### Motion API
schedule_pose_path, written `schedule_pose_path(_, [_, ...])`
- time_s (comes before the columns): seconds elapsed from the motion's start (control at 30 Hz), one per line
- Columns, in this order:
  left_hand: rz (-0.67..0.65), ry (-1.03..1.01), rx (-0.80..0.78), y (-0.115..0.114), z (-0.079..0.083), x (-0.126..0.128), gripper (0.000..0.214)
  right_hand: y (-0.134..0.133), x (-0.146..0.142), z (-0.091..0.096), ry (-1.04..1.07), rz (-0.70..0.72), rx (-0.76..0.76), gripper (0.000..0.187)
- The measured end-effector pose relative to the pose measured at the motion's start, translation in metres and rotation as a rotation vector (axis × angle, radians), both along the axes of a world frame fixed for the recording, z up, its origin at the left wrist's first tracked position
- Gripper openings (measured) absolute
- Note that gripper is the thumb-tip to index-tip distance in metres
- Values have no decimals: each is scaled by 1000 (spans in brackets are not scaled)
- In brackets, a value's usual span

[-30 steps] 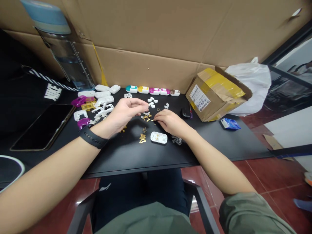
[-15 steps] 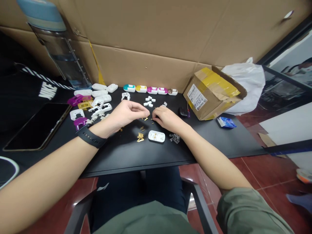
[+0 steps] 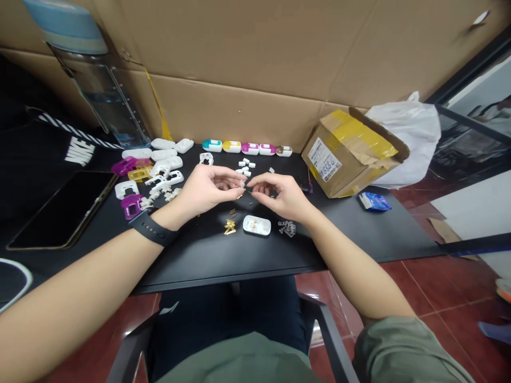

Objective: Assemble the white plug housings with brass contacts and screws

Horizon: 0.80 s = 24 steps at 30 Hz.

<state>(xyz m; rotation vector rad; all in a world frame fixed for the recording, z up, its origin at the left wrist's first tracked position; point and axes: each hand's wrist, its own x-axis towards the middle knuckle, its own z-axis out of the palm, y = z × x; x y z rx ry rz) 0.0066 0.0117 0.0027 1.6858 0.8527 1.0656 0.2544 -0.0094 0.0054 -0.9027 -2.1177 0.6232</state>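
Observation:
Fingertips of my left hand (image 3: 211,189) are pinched on a small whitish plastic piece (image 3: 241,183). Close by on the right, my right hand (image 3: 281,196) pinches a thin gold-coloured pin (image 3: 250,191); the two hands' fingertips almost meet above the desk. Below them lies a white oval casing half (image 3: 256,225) with small gold parts inside. To its left are gold metal strips (image 3: 230,227) and several loose pins (image 3: 233,213). Clear plastic pieces (image 3: 287,229) lie to its right. Small white blocks (image 3: 245,164) sit just beyond my fingers.
Coloured capsule-shaped cases (image 3: 250,148) line the back. White casing shells (image 3: 164,155) and purple frames (image 3: 131,206) lie left, near a phone (image 3: 64,210) and water bottle (image 3: 107,101). A cardboard box (image 3: 347,154) and blue packet (image 3: 374,201) stand right.
My right hand has lifted slightly off the desk with the pin between its fingertips. My left hand has turned, so its whitish piece now shows.

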Motion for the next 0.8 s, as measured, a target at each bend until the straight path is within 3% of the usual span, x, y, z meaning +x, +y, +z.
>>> schedule_pose_path(0.2, [96, 245, 437, -9, 6, 0, 22, -3, -3, -2, 158, 79, -186, 20])
schedule_pose_path(0.3, [94, 310, 544, -10, 10, 0, 19, -2, -3, -3, 248, 110, -315, 24])
schedule_pose_path(0.47, [101, 333, 620, -10, 9, 0, 18, -4, -2, 0, 248, 106, -342, 25])
schedule_pose_path(0.8, [134, 362, 613, -11, 7, -2, 18, -7, 0, 2, 277, 122, -394, 26])
